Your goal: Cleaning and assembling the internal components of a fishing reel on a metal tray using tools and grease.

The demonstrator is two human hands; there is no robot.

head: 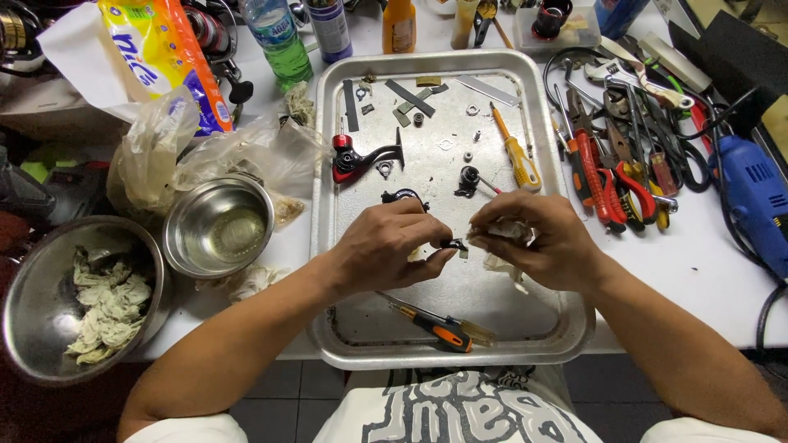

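Observation:
Over a metal tray (542,123), my left hand (386,246) pinches a small black part (454,244) between thumb and fingers. My right hand (538,238) holds a crumpled white cloth (506,231) right against that part. On the tray lie a black and red reel handle (361,157), a yellow screwdriver (517,156), an orange and black screwdriver (435,326), a small black piece with a pin (471,179), flat metal strips and several small washers and screws.
Right of the tray lie red-handled pliers (595,176), scissors, wrenches and a blue power tool (751,197). To the left stand a small steel bowl (217,226), a large bowl of used rags (78,299), plastic bags and bottles (279,37).

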